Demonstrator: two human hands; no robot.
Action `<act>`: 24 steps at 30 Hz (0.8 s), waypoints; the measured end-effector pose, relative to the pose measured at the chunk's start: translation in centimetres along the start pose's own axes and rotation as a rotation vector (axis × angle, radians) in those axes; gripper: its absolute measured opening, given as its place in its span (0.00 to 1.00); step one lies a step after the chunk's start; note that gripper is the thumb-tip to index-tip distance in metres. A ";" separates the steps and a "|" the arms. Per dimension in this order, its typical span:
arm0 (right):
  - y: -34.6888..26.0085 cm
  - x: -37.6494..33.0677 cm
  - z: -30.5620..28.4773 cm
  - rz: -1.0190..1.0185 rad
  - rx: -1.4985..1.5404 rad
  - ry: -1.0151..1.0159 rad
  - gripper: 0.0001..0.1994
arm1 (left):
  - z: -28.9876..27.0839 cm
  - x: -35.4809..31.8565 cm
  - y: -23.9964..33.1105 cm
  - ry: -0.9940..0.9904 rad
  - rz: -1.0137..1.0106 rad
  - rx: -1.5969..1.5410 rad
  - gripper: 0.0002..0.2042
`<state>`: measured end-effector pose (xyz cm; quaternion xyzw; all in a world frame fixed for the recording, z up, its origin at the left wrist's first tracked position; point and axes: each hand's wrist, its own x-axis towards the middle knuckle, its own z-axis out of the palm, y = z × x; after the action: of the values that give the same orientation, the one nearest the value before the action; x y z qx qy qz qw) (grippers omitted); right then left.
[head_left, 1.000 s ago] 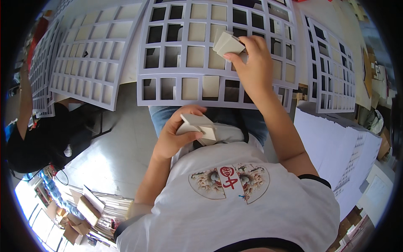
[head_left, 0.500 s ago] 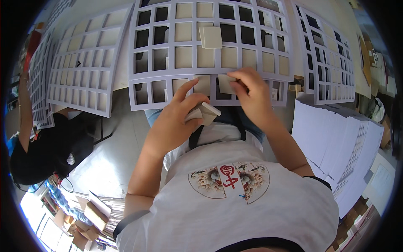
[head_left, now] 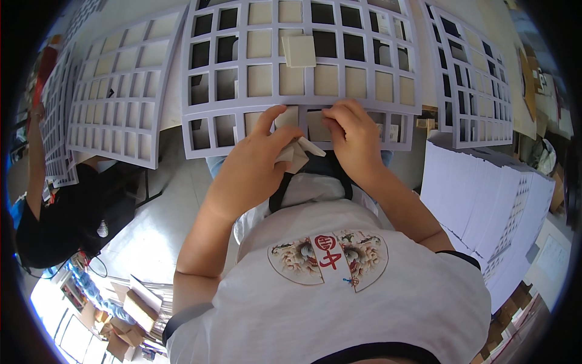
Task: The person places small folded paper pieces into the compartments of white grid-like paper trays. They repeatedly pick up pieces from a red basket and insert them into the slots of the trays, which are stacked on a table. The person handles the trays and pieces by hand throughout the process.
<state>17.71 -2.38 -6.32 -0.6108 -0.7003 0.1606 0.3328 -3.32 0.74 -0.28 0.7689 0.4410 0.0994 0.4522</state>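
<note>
My left hand (head_left: 245,167) is closed around several loose cream square pieces (head_left: 296,159), its index finger stretched toward the white grid panels. My right hand (head_left: 357,136) pinches the right edge of another cream square (head_left: 317,125), which lies over an opening in the nearer grid panel (head_left: 209,153). A second white grid panel (head_left: 236,105) overlaps that one from behind. Some of its openings show cream and others look dark. On it rests a small pile of cream squares (head_left: 300,51). My left fingers partly hide the squares in that hand.
More white grid panels lie at the left (head_left: 115,85) and right (head_left: 479,91). A large white carton (head_left: 479,206) stands to my right. At the far left are another person's forearm (head_left: 35,170) and dark clothing (head_left: 73,212). Cardboard boxes (head_left: 124,333) sit at lower left.
The cream square under my right hand has gone from tilted to lying nearly flat in line with the opening. My left hand has shifted slightly right with its pieces.
</note>
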 end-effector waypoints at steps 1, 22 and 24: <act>0.0 0.0 -0.1 -0.013 -0.088 -0.018 0.11 | 0.0 0.0 0.0 -0.005 0.006 -0.001 0.23; 0.4 8.3 -2.8 -0.284 -0.050 0.067 0.15 | -1.1 -0.5 -2.2 -0.091 -0.118 -0.412 0.24; 1.5 11.3 -0.6 -0.308 -0.080 0.106 0.18 | -1.1 -0.7 -2.1 -0.105 -0.124 -0.412 0.24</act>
<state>18.83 8.72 -3.78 -0.5164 -0.7730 0.0473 0.3654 -5.61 1.33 -1.13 0.6356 0.4337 0.1191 0.6275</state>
